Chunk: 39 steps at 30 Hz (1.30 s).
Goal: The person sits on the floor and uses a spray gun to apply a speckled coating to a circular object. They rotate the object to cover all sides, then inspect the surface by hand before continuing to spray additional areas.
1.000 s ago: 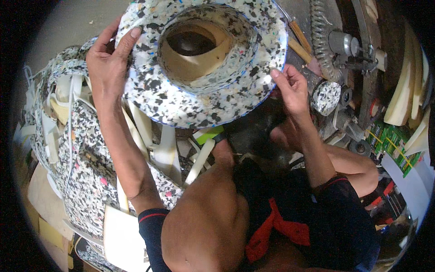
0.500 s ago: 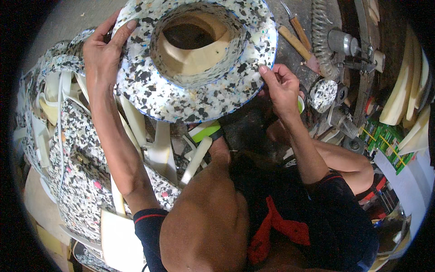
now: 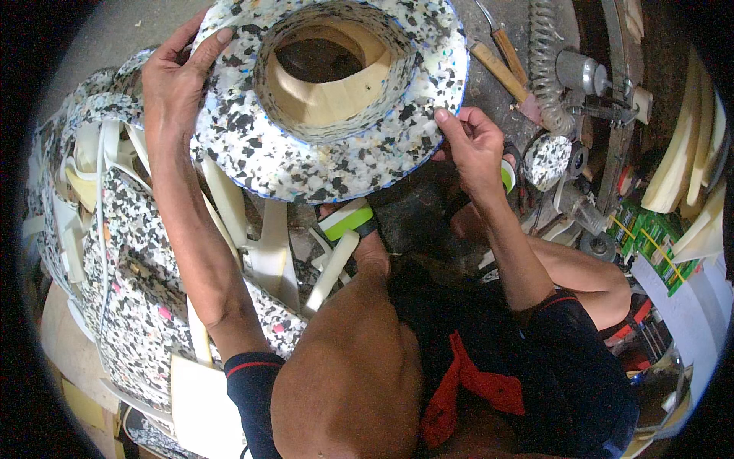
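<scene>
Head view: both hands were apart, gripping one speckled foam ring (image 3: 321, 172) between them. The left hand (image 3: 174, 96) had its thumb laid on the near face at the ring's left edge, with the fingers going behind; the right hand (image 3: 478, 149) pinched the right edge, thumb on the face, other fingertips partly hidden. Neither hand was nearer, since both touched the rim. The left grip sat farther from the body than the right, so the line between the hands slanted. The ring showed no clear long axis (roughly round, its far edge cut off by the frame). Its wide opening lay between the hands, tilted toward the wearer, with a pale inner wall (image 3: 329, 103) visible inside. Just right of the right hand lay a small speckled disc (image 3: 547, 162); beyond that hand, a wooden-handled tool (image 3: 508, 56). Speckled foam sheeting (image 3: 141, 268) lay left of the left forearm.
</scene>
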Available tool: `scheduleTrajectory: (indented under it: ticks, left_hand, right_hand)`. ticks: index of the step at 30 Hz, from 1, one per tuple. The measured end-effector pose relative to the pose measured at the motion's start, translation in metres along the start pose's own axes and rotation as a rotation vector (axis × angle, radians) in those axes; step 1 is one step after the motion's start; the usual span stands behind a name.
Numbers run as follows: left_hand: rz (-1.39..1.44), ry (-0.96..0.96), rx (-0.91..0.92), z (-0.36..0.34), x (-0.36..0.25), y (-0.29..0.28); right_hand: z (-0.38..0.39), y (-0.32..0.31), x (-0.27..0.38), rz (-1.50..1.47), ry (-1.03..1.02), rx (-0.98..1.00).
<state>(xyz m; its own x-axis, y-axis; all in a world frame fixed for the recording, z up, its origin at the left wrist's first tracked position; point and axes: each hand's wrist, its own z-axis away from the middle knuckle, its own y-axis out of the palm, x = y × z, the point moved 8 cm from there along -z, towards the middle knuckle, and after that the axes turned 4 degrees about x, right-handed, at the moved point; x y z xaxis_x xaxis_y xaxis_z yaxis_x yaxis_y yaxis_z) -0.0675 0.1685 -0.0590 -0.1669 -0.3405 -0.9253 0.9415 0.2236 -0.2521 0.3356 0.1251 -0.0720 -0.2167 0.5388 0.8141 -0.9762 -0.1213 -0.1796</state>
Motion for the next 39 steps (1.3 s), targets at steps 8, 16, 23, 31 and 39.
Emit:
scheduleTrajectory:
  ticks: [8, 16, 23, 31, 39]
  left_hand:
    - [0.049, 0.014, 0.030, -0.002, 0.005, 0.005]
    - [0.018, 0.047, -0.038, 0.003, -0.006, 0.008]
    - [-0.008, 0.025, -0.027, 0.001, -0.009, 0.009]
    - [-0.045, -0.047, -0.005, -0.002, -0.011, 0.012]
    - [-0.101, -0.034, -0.033, -0.004, -0.008, 0.007]
  right_hand:
    - [0.000, 0.001, -0.001, -0.015, 0.035, -0.012]
    - [0.001, 0.005, 0.000, -0.053, -0.024, -0.031]
    - [0.001, 0.005, -0.002, -0.063, -0.016, -0.018]
    - [0.002, 0.006, -0.001, -0.109, 0.019, -0.047]
    - [-0.002, 0.007, 0.000, -0.115, -0.045, -0.004]
